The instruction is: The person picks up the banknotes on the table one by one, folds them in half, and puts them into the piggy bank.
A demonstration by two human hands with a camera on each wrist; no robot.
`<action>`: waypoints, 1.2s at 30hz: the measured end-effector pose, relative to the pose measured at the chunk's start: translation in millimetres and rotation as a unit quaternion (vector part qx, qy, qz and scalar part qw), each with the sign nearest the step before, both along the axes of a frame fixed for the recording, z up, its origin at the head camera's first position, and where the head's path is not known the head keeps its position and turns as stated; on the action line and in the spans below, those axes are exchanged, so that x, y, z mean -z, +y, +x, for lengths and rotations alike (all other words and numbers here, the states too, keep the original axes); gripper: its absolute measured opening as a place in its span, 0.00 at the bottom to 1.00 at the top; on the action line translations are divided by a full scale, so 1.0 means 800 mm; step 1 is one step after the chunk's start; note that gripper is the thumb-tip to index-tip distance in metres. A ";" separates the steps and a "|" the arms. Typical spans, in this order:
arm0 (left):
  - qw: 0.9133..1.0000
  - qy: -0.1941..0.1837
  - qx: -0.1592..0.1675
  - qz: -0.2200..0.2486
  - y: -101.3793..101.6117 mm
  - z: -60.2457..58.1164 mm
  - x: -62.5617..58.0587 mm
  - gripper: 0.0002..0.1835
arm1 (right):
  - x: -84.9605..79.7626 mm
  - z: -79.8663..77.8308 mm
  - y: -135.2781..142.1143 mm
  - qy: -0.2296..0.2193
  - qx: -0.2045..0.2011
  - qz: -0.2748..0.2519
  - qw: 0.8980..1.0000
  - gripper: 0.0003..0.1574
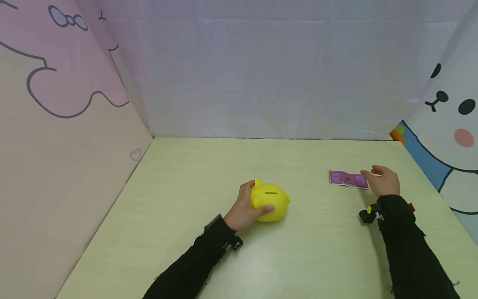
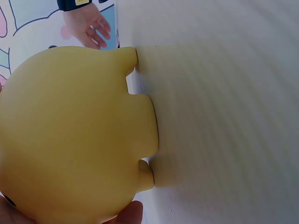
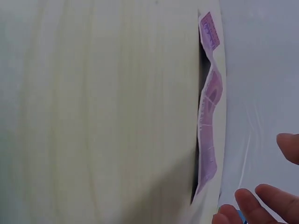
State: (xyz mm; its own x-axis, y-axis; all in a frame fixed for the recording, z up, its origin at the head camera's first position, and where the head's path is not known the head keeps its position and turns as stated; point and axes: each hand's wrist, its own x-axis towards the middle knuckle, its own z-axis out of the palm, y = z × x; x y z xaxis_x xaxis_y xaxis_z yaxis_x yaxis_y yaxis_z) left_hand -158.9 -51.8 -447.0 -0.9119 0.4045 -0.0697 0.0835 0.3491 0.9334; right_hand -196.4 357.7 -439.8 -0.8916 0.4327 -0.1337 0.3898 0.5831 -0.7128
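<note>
The purple banknote point(image 1: 347, 179) lies on the desk point(image 1: 306, 249), its long axis running roughly left to right; the right hand point(image 1: 384, 181) is the nearer one, near the right end, so the banknote extends leftward from this grip, whose thumb and fingers are parted and hold nothing; the left hand point(image 1: 243, 210) curls its grip around the yellow piggy bank point(image 1: 275, 201), left of the banknote
</note>
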 end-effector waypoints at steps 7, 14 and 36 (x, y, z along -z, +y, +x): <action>1.000 -0.001 -0.001 0.002 0.000 0.000 0.001 0.50 | 0.003 -0.006 0.008 -0.068 0.013 0.007 0.998 0.41; 1.000 -0.003 0.001 0.006 -0.001 -0.001 0.002 0.50 | 0.006 -0.013 0.017 -0.120 0.002 0.036 0.992 0.41; 1.000 0.005 0.001 -0.001 -0.002 -0.001 0.000 0.50 | -0.004 -0.016 0.009 -0.147 -0.028 0.074 0.986 0.30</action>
